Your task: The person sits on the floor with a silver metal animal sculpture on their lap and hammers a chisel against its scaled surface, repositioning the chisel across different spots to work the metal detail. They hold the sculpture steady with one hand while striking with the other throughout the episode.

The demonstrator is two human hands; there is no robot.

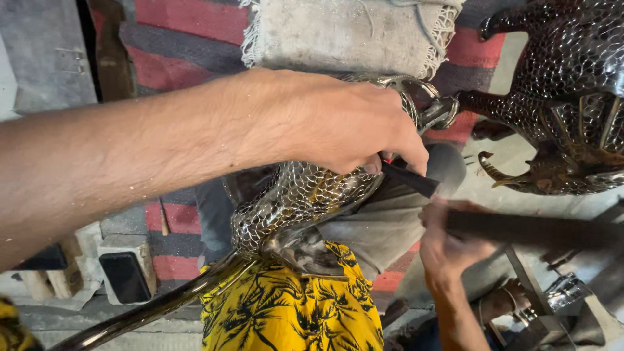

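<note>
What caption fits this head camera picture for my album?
Left hand pressing a shiny scale-patterned metal sculpture, right hand gripping a dark long-handled tool.

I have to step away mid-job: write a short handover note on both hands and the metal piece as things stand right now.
Left hand: pressed on top of the scaled metal sculpture, steadying it, fingers closed on a dark tool handle.
Right hand: gripping a long dark bar, blurred.
Sculpture rests across the lap, over yellow patterned cloth. A second scaled metal figure stands on the floor at right.
Done and left: cannot tell from this view.
</note>
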